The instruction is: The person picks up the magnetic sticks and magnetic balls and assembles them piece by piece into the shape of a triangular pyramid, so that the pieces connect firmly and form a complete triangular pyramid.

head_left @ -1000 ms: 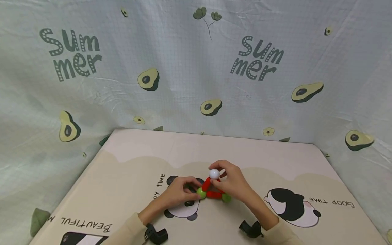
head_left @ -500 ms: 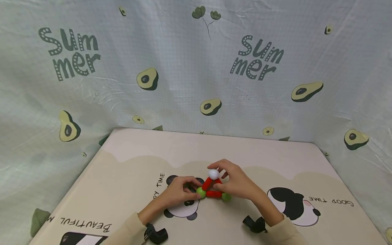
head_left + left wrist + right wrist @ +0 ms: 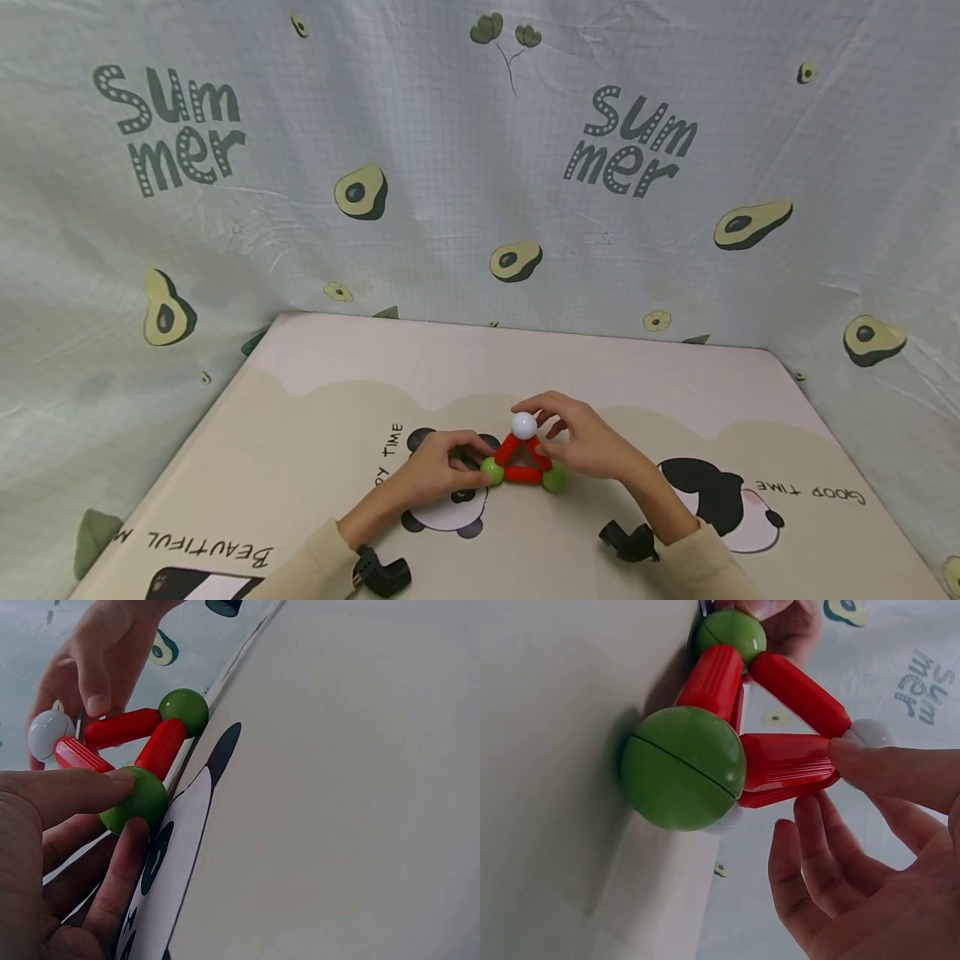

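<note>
A ball-and-rod building-toy frame stands on the table, with red rods joining balls. In the head view, a white ball (image 3: 523, 425) tops a triangle with a green ball (image 3: 492, 472) at left and another green ball (image 3: 554, 478) at right. My left hand (image 3: 444, 472) pinches the left green ball between thumb and finger. At the right side, my right hand (image 3: 588, 437) has its thumb on a red rod (image 3: 787, 759) just below the white top ball, fingers curved behind. A second white ball (image 3: 726, 822) shows partly behind the nearer green ball in the right wrist view.
The table (image 3: 337, 358) has printed animals and lettering, including a panda (image 3: 450, 521) under my left hand. A cloth (image 3: 442, 125) with avocado prints hangs behind and at the sides. Black wrist cameras (image 3: 628, 542) sit below my wrists.
My right hand has shifted slightly right, its thumb moving off the white ball and down along the right red rod, uncovering more of the triangle. My left hand and the frame have barely moved.
</note>
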A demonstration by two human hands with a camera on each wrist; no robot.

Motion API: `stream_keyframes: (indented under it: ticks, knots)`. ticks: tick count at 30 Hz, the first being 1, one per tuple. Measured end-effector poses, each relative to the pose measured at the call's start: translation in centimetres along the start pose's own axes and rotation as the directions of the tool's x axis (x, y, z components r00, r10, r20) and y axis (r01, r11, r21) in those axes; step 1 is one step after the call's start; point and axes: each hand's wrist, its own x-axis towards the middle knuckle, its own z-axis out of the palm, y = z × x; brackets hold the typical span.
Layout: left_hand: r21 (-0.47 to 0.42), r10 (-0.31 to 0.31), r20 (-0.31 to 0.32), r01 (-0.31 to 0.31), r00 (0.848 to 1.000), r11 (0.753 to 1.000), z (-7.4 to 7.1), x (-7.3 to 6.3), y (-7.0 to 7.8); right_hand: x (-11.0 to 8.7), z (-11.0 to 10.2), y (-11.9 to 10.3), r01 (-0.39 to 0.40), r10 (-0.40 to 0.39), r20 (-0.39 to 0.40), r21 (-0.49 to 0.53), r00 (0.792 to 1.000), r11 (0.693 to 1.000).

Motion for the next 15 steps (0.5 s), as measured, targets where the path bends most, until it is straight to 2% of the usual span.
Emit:
stream_keyframes:
  ticks: [7, 15]
  knots:
    - [-0.013, -0.004, -0.003, 0.004, 1.0, 1.0, -0.02, -0.02, 0.19, 0.22, 0.24, 0.41, -0.003, 0.003, -0.019, 0.003, 1.0, 1.0]
    - [-0.017, -0.005, -0.003, 0.005, 1.0, 1.0, -0.08, -0.01, 0.26, 0.2, 0.15, 0.27, -0.029, 0.029, 0.006, 0.05, 1.0, 0.998]
